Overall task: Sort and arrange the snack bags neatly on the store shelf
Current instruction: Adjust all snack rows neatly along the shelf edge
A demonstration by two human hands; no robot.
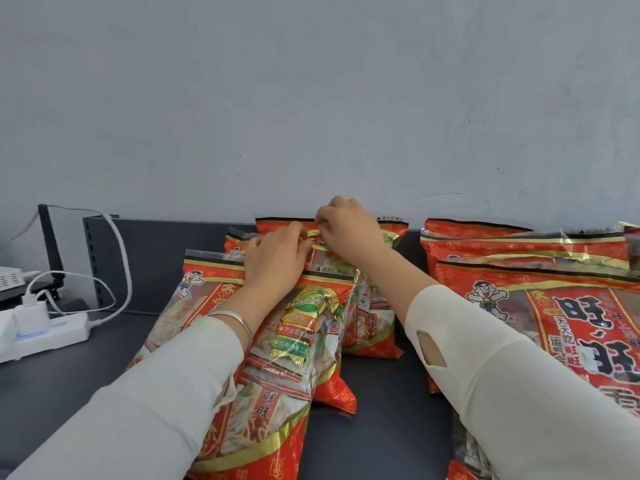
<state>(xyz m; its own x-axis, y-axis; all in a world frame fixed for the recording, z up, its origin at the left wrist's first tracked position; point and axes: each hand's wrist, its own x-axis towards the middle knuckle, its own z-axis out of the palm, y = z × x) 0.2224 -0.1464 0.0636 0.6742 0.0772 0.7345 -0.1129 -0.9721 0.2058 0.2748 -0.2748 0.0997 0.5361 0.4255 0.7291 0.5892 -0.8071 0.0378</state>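
left hand (pixel 277 261) and right hand (pixel 346 230) pinched top edge of red snack bag (pixel 325 249) at 12 o'clock on dark shelf (pixel 381 427), pale crackers (pixel 336 266) inside, probably, other bags (pixel 540 306) stacked at 3 o'clock

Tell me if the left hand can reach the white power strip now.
Probably, once freed: the left hand pinches a snack bag, but open shelf leads to the power strip.

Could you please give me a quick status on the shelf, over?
Left hand and right hand both pinching top edge of middle snack bag. Other bags crowd it, front and left. Separate stack at right; power strip far left.
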